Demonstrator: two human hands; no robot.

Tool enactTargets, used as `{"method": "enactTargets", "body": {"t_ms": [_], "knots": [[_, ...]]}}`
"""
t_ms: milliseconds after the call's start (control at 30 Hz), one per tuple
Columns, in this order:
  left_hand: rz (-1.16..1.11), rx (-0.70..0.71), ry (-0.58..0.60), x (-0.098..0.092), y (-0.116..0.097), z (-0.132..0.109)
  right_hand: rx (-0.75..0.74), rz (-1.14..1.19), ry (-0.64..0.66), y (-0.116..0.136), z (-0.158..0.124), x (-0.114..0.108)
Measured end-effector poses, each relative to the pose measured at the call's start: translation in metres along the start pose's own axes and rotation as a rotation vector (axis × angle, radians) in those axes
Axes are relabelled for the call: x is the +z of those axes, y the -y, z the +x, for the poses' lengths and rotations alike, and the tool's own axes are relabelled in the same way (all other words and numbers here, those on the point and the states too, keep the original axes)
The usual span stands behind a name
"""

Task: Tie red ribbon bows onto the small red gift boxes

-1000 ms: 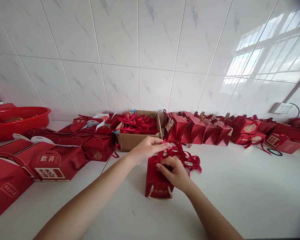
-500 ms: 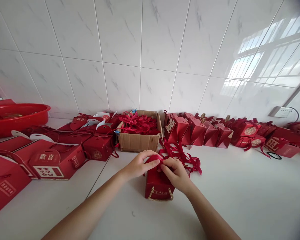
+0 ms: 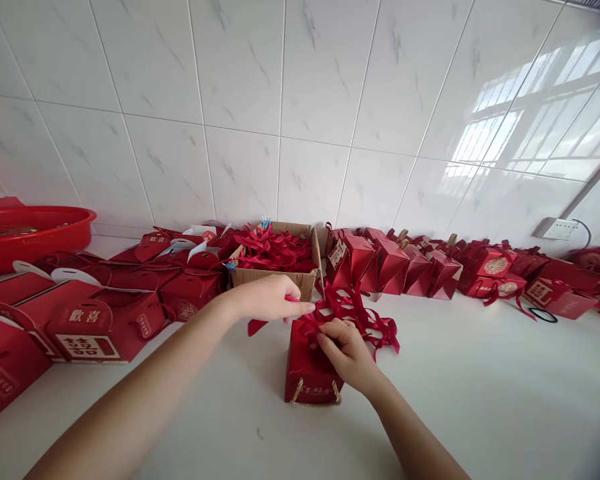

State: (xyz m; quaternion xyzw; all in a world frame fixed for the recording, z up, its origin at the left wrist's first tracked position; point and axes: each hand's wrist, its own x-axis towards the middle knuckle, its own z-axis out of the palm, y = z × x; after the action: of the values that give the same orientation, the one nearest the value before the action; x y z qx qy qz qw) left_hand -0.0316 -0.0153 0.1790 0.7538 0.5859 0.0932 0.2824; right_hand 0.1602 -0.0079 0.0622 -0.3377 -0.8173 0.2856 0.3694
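A small red gift box (image 3: 313,373) with a twisted gold cord on its near side stands on the white table. On its top lies a looped red ribbon (image 3: 309,329), which my right hand (image 3: 353,353) pinches between thumb and fingers. Above and left of the box, my left hand (image 3: 267,299) is closed on part of the ribbon, and a loose ribbon tail hangs below it. Part of the grip is hidden behind the fingers. Behind the box, several loose red ribbons (image 3: 365,317) lie in a tangle.
A cardboard box (image 3: 300,283) full of red ribbons stands against the tiled wall. Red gift boxes (image 3: 105,327) crowd the left, beside a red basin (image 3: 70,230). More red boxes (image 3: 390,257) line the wall rightward, near a black ring (image 3: 543,315) and a power socket (image 3: 557,229).
My left hand has pulled away from the box's top, up and to the left, drawing ribbon with it. The right hand stays at the ribbon on the box, where a loop now shows.
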Motion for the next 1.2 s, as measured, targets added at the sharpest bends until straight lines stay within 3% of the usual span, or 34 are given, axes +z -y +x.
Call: {"method": "enactTargets", "body": {"t_ms": [100, 233, 300, 500, 633, 800, 1067, 1200], "knots": [[-0.222, 0.164, 0.148, -0.007, -0.003, -0.004, -0.003, -0.001, 0.000, 0.000, 0.000, 0.000], [-0.705, 0.518, 0.007, 0.002, -0.004, 0.005, 0.009, 0.013, -0.013, -0.003, -0.001, 0.001], [-0.708, 0.570, -0.038, 0.011, -0.002, 0.011, 0.008, 0.035, -0.016, -0.004, -0.001, 0.001], [-0.399, 0.297, -0.294, 0.045, 0.019, 0.017, -0.002, 0.047, -0.020, -0.004, -0.001, 0.002], [-0.328, 0.193, -0.309, 0.068, 0.032, 0.012, -0.013, 0.056, -0.026, -0.005, -0.001, 0.001], [-0.393, 0.174, -0.436, 0.089, 0.044, 0.016, -0.032, 0.054, -0.026, -0.006, -0.002, 0.001], [-0.486, 0.265, -0.573, 0.106, 0.047, 0.024, 0.015, 0.065, -0.105, -0.005, -0.002, 0.004], [-0.558, 0.260, -0.570, 0.110, 0.045, 0.023, 0.043, 0.110, -0.115, -0.005, -0.003, 0.004]]}}
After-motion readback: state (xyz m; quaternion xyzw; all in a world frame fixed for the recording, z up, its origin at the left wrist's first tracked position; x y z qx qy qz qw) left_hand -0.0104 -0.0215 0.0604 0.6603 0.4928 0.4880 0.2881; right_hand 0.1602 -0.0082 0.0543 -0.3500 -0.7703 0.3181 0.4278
